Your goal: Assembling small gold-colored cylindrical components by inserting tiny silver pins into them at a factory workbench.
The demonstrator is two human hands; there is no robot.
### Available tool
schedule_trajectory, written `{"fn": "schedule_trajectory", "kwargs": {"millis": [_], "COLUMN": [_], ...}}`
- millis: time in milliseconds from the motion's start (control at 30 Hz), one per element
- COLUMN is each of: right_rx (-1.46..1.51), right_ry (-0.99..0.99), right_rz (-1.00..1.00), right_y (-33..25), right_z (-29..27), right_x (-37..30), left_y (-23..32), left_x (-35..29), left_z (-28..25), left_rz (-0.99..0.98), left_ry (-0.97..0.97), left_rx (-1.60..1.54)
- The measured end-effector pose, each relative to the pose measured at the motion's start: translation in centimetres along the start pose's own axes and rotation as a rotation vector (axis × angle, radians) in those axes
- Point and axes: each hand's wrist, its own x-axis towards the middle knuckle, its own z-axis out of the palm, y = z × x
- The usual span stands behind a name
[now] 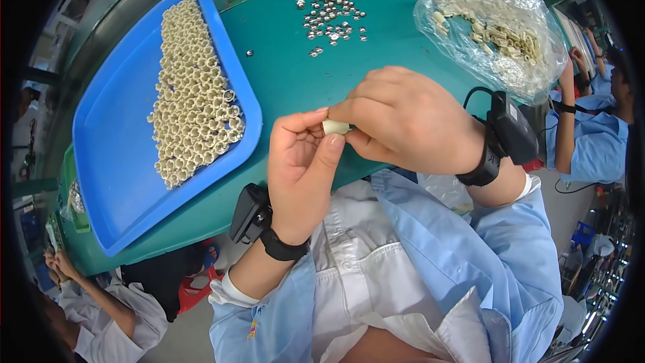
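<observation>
Between my two hands, in front of my chest, is a small cream-coloured plastic ring-shaped part (334,126). My left hand (301,154) pinches it between thumb and forefinger, the other fingers curled behind. My right hand (406,117) comes from the right, its fingertips closed at the part's right end; whether they hold a smaller piece there is hidden. To the left, a blue tray (111,161) bears many similar cream parts (191,104) standing packed in rows. Small shiny metal pieces (329,13) lie scattered on the green tabletop (383,13) beyond my hands.
At the far right an open clear plastic bag (494,33) holds more cream parts. One metal piece (249,53) lies alone beside the tray. A person in a blue shirt (591,134) is at the right, another in pale clothing (121,309) at the lower left. Black devices are strapped to both my wrists.
</observation>
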Motion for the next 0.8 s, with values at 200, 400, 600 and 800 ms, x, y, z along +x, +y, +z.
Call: {"fn": "schedule_trajectory", "kwargs": {"millis": [200, 400, 600, 800], "right_rx": [0.280, 0.004, -0.046, 0.247], "right_ry": [-0.070, 0.018, -0.037, 0.000], "right_rz": [-0.085, 0.278, 0.270, 0.404], "right_y": [3.7, 10.7, 11.8, 12.8], "right_z": [-1.1, 0.5, 2.3, 2.1], "right_x": [2.1, 3.9, 3.7, 3.0], "left_y": [-0.1, 0.2, 0.1, 0.2], "left_x": [-0.4, -0.2, -0.2, -0.3], "left_z": [-1.0, -0.5, -0.7, -0.6], "left_rz": [-0.020, -0.001, -0.001, -0.007], "left_ry": [0.049, 0.084, 0.054, 0.080], "left_rx": [-0.064, -0.039, -0.027, -0.035]}}
